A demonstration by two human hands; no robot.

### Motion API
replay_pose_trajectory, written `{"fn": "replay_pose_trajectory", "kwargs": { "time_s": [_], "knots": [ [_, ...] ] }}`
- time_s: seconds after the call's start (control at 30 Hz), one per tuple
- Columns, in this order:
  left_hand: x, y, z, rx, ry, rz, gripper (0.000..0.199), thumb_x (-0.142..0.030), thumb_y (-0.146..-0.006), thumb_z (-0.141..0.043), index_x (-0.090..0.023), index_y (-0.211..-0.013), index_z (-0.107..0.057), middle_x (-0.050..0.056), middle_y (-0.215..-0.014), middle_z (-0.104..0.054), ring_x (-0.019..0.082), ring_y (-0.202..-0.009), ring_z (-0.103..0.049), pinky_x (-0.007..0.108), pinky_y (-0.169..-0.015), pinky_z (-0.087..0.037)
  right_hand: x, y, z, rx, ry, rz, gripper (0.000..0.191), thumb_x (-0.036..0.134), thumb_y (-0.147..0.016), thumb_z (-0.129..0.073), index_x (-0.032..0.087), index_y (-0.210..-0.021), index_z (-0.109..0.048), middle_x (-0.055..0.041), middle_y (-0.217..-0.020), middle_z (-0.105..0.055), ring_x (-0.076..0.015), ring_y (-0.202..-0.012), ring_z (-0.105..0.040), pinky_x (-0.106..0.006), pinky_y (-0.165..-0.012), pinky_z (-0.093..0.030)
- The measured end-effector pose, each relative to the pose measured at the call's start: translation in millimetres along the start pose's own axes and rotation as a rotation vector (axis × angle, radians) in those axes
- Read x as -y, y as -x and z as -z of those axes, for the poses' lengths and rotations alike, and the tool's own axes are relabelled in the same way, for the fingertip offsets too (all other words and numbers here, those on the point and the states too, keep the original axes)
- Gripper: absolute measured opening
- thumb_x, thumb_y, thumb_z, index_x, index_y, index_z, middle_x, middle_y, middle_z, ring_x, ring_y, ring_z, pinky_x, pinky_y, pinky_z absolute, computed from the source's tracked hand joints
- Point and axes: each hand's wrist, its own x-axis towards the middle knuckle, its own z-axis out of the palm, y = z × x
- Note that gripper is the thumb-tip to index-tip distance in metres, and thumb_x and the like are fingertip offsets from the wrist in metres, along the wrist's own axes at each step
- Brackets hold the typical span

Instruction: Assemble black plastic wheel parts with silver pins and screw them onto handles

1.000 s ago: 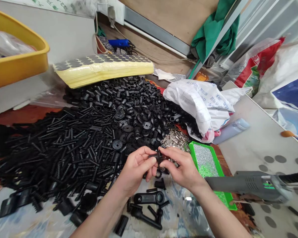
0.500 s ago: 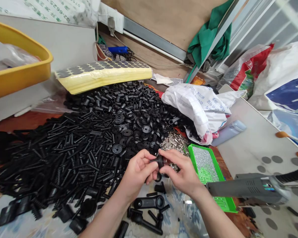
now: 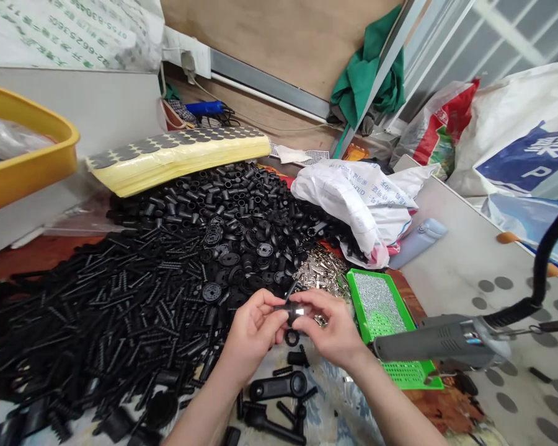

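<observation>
Between both hands, over the near edge of the pile, is a small black plastic part [image 3: 292,310] with a shiny metal piece [image 3: 300,311] at its right end. My left hand [image 3: 259,322] pinches the black part from the left. With thumb and fingertips, my right hand [image 3: 329,322] grips the metal end; fingers partly hide both. Below the hands lie a black crank-like arm [image 3: 278,385], a black ring [image 3: 291,337] and several short black pieces. Small metal clips [image 3: 323,271] are heaped just beyond my right hand.
Black ribbed rods [image 3: 121,297] and short black tubes [image 3: 223,192] spread widely at left and behind. A green tray [image 3: 353,297] of tiny metal parts stands right, beneath a hanging grey electric screwdriver [image 3: 437,339]. A white bag [image 3: 353,198], a yellow sticker stack [image 3: 181,164] and a yellow basket [image 3: 32,167] surround the pile.
The view has shifted slightly. Both hands still hold the black part together; it has turned a little, and the metal piece now shows more plainly.
</observation>
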Motion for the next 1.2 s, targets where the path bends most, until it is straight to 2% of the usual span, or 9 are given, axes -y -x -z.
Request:
{"fn": "replay_pose_trajectory", "kwargs": {
  "time_s": [0.07,0.2,0.3,0.43,0.53,0.7,0.83,1.03,1.2],
  "knots": [
    [-0.7,0.4,-0.2,-0.001,-0.034,-0.022,0.023,-0.032,-0.069,-0.067,-0.017,-0.077,-0.052,-0.007,-0.047,-0.053,0.006,-0.041,-0.045,0.015,-0.039,-0.031,-1.4,2.6,-4.0,-0.015,-0.008,-0.026,0.024,0.015,-0.075,-0.063,0.018,-0.099,-0.07,-0.0054,-0.084,-0.068,-0.0144,-0.065,-0.06,-0.026,-0.059,-0.052],
    [2.5,1.2,-3.4,0.027,0.0,0.022,0.026,-0.036,-0.068,-0.069,-0.018,-0.076,-0.051,-0.008,-0.048,-0.053,0.005,-0.038,-0.043,0.015,-0.038,-0.028,-1.4,8.9,-1.4,0.018,-0.01,0.051,0.03,0.016,-0.084,-0.056,0.021,-0.112,-0.066,-0.007,-0.099,-0.068,-0.0185,-0.091,-0.062,-0.032,-0.079,-0.052],
    [5.2,2.3,-5.5,0.004,0.031,0.056,0.028,-0.038,-0.069,-0.069,-0.018,-0.077,-0.051,-0.008,-0.045,-0.052,0.005,-0.036,-0.041,0.014,-0.037,-0.024,-1.7,12.0,0.3,0.031,-0.013,0.066,0.038,0.015,-0.084,-0.056,0.022,-0.121,-0.062,-0.0081,-0.107,-0.066,-0.0192,-0.099,-0.061,-0.032,-0.083,-0.052],
    [2.8,2.9,-4.2,0.01,0.007,0.058,0.027,-0.038,-0.069,-0.069,-0.018,-0.076,-0.052,-0.008,-0.046,-0.052,0.005,-0.037,-0.041,0.014,-0.037,-0.022,-3.5,12.9,-4.0,-0.039,0.011,0.09,0.037,0.015,-0.083,-0.058,0.021,-0.118,-0.063,-0.0088,-0.104,-0.068,-0.0198,-0.094,-0.063,-0.033,-0.082,-0.053],
    [-1.3,3.2,-2.8,0.041,-0.064,0.057,0.026,-0.036,-0.067,-0.069,-0.018,-0.073,-0.052,-0.007,-0.047,-0.052,0.005,-0.038,-0.04,0.016,-0.038,-0.025,-2.8,12.2,-6.0,-0.016,-0.015,0.069,0.03,0.015,-0.081,-0.058,0.02,-0.109,-0.068,-0.0081,-0.1,-0.07,-0.0203,-0.093,-0.063,-0.034,-0.084,-0.051],
    [-4.5,5.4,-5.3,0.034,-0.187,-0.045,0.017,-0.031,-0.069,-0.065,-0.019,-0.068,-0.054,-0.007,-0.05,-0.05,0.007,-0.042,-0.041,0.019,-0.042,-0.033,-1.5,11.9,-8.8,0.017,-0.298,-0.271,0.02,0.02,-0.074,-0.063,0.017,-0.092,-0.07,-0.0028,-0.075,-0.068,-0.0127,-0.059,-0.058,-0.024,-0.055,-0.049],
    [-5.4,5.6,-6.1,0.05,-0.222,-0.07,0.018,-0.032,-0.07,-0.067,-0.019,-0.065,-0.055,-0.006,-0.051,-0.051,0.008,-0.044,-0.044,0.018,-0.043,-0.034,-3.3,12.0,-14.4,0.063,-0.583,-0.442,0.024,0.031,-0.072,-0.069,0.014,-0.089,-0.067,0.0038,-0.055,-0.059,-0.0089,-0.047,-0.053,-0.021,-0.047,-0.046],
    [-5.9,4.7,-4.4,-0.003,-0.049,0.122,0.035,-0.046,-0.07,-0.069,-0.019,-0.066,-0.048,-0.007,-0.044,-0.05,0.004,-0.033,-0.036,0.015,-0.036,-0.021,-7.0,13.3,-18.0,-0.037,-0.678,-0.417,0.037,0.042,-0.076,-0.068,0.014,-0.101,-0.067,0.0014,-0.062,-0.064,-0.0095,-0.051,-0.058,-0.022,-0.05,-0.049],
    [-6.2,7.4,-6.9,-0.052,-0.08,0.14,0.037,-0.047,-0.068,-0.071,-0.019,-0.065,-0.048,-0.007,-0.043,-0.05,0.004,-0.032,-0.036,0.015,-0.036,-0.021,-9.4,15.5,-20.2,-0.059,-0.736,-0.399,0.035,0.039,-0.074,-0.071,0.014,-0.098,-0.068,-0.0002,-0.068,-0.067,-0.0103,-0.057,-0.062,-0.022,-0.053,-0.051]
  ]
}}
